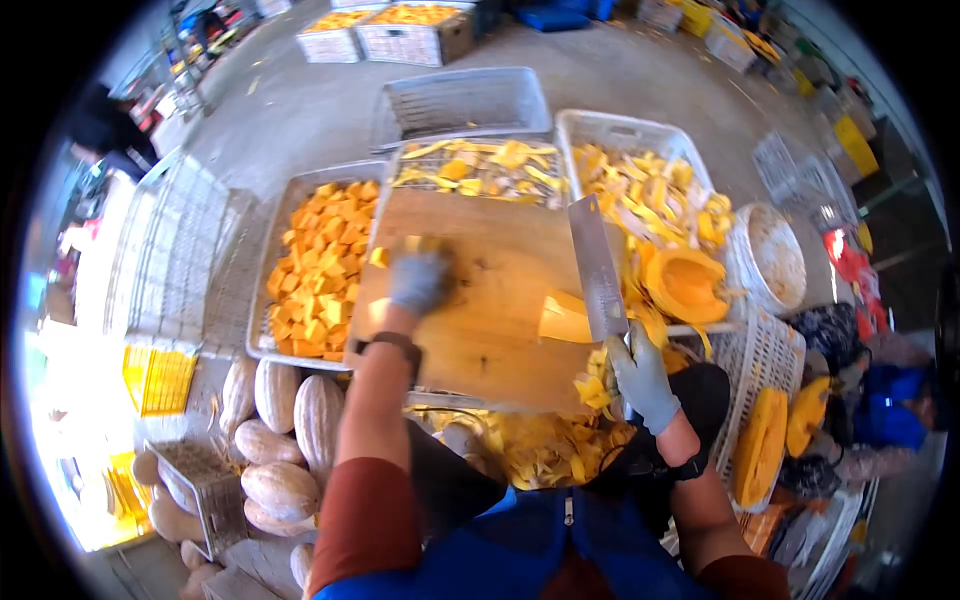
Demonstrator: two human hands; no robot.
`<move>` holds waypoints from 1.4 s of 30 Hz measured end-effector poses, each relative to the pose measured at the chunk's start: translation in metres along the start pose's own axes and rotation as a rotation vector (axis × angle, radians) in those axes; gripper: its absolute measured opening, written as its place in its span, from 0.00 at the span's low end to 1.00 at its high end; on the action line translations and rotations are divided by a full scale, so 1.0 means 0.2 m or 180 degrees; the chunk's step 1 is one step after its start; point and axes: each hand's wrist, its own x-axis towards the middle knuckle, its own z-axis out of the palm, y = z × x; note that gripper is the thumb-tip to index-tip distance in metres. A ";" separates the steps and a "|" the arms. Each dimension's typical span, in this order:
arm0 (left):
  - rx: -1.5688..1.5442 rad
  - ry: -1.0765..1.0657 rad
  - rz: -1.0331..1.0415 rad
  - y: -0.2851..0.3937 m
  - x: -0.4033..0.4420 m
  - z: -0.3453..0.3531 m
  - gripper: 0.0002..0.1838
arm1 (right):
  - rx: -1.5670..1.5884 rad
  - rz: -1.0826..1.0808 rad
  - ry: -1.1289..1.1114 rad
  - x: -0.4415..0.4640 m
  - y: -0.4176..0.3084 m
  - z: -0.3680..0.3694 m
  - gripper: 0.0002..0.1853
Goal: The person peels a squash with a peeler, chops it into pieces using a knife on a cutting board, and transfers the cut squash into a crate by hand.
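My right hand (645,380), in a pale grey glove, is closed around the handle of a cleaver (597,270). The wide blade stands over the right side of a wooden cutting board (500,240). Beside the blade lies a piece of peeled pumpkin (563,318). My left hand (420,278), gloved too, is over the board's left part and smeared by motion, so its fingers do not show clearly. Close to it are a few orange pumpkin chunks (380,257). Left of the board, a crate of pumpkin cubes (318,265) adjoins its edge.
Peelings fill a white crate (640,128) at the back right, with a halved pumpkin (685,285) at its near end. A white bucket (775,255) stands further right. Whole pumpkins (280,490) lie at lower left, near stacked crates (165,250). Another person (110,130) is at far left.
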 end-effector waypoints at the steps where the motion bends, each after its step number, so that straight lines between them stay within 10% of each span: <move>1: -0.0430 -0.1120 -0.0890 -0.02 -0.01 -0.26 0.16 | -0.0435 0.0006 0.0182 0.01 0.10 -0.06 0.10; 2: -0.0159 -0.0711 -0.1141 -0.15 -0.05 -0.20 0.20 | -0.0715 -0.0057 0.0320 0.00 0.19 -0.10 0.11; 3: 0.1232 0.1094 -0.0849 -0.12 -0.14 -0.22 0.27 | -0.0988 -0.0133 0.0438 -0.01 0.27 -0.13 0.12; 8: -0.1281 0.0335 0.0939 0.41 -0.13 -0.23 0.40 | -0.1315 -0.0104 0.0632 -0.07 0.44 0.06 0.15; 20: -0.2025 0.0748 -0.0608 0.52 -0.52 -0.08 0.39 | -0.1529 -0.1687 0.0108 0.10 0.26 0.35 0.12; 29: -0.2629 0.0768 -0.2283 0.65 -0.59 -0.05 0.33 | -0.1134 -0.0956 0.0104 0.00 0.34 0.37 0.12; 42: -0.2952 -0.0035 -0.2137 0.77 -0.59 -0.21 0.35 | -0.1852 -0.0772 -0.0318 -0.17 0.17 0.44 0.14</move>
